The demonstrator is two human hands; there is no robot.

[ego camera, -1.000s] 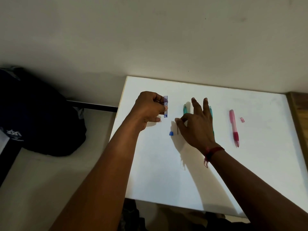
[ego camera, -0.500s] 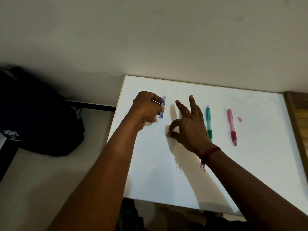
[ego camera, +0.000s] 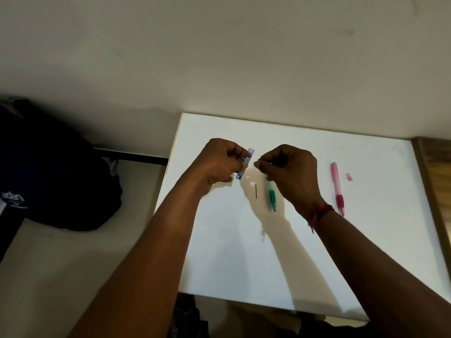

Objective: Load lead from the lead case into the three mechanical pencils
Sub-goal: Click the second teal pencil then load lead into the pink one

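Left hand (ego camera: 220, 164) pinches the small clear-blue plastic lead case (ego camera: 246, 163) above the white tabletop (ego camera: 244, 252). Right hand (ego camera: 291, 170) has fingertips pinched together, can't tell on what. One thin dark lead stick (ego camera: 255, 191) lies beside the green mechanical pencil (ego camera: 272, 197); pink mechanical pencil (ego camera: 337, 189) well to the right

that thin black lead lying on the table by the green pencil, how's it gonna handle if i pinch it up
The lead is hair-thin and straight, so it is probably brittle and may snap under a hard pinch. It lies flat on the smooth white table, so it may be hard to get under and could roll when nudged.
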